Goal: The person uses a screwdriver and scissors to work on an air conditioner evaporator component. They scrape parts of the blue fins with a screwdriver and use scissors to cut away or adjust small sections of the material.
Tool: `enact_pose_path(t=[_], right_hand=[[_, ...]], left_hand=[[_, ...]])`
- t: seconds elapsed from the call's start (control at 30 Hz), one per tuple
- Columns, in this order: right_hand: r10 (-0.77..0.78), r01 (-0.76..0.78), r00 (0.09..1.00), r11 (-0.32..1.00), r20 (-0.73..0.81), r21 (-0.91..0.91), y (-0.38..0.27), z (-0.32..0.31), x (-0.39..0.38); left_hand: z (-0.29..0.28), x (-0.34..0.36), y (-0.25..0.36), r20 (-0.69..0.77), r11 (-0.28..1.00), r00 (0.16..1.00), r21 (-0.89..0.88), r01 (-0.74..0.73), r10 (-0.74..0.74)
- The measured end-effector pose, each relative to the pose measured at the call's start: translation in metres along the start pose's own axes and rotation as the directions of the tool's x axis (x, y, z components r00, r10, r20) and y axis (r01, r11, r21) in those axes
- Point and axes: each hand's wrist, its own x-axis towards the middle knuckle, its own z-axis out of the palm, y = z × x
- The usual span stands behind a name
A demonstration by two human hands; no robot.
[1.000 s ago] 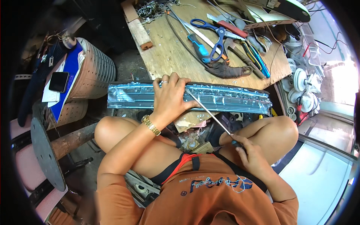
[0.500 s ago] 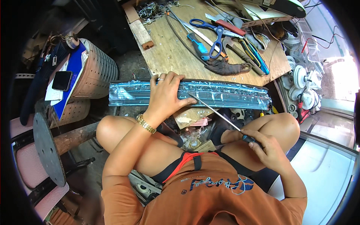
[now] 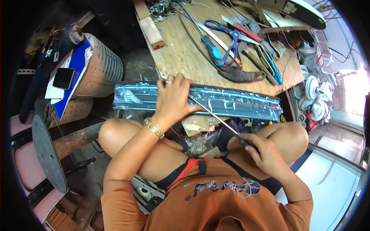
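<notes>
The left hand (image 3: pixel 173 99), half open with thumb spread, holds down a long bluish ribbed piece (image 3: pixel 239 101), fingers at its far edge. The piece stretches left to right along the near side of the worktop (image 3: pixel 179 56). Beyond it lie scissors (image 3: pixel 232 50). The right hand (image 3: pixel 264 152) is wrapped around the handle of a thin metal tool (image 3: pixel 219 118), its tip near the left thumb.

Tool handle (image 3: pixel 244 143) partly hidden by right fingers (image 3: pixel 252 138), metal scraps (image 3: pixel 163 8) cut by top edge

Cluttered workshop; scissors (image 3: pixel 236 36), tools (image 3: pixel 269 63) on plywood (image 3: pixel 173 57)
</notes>
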Motion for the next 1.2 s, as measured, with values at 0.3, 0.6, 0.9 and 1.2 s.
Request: enact_pose_path(t=[0.3, 0.6, 0.9, 1.2], right_hand=[[0.003, -0.002, 0.995, 1.000, -0.101, 0.007, 0.010, -0.044, -0.039], [0.066, -0.067, 0.998, 0.998, 0.013, 0.016, 0.008, -0.031, -0.041], [0.068, -0.061, 0.995, 0.994, 0.072, -0.092, 0.003, -0.039, -0.027], [0.205, -0.211, 0.972, 0.977, 0.116, 0.041, -0.006, -0.019, -0.008]], left_hand=[[-0.036, -0.006, -0.036, 0.061, 0.995, 0.995, 0.062, 0.077, -0.081], [-0.013, -0.015, -0.016, 0.035, 0.999, 0.999, -0.033, -0.018, 0.020], [-0.012, -0.014, -0.012, 0.064, 1.000, 0.998, -0.025, 0.017, -0.016], [-0.007, -0.014, -0.013, 0.008, 1.000, 1.000, 0.004, 0.022, -0.022]])
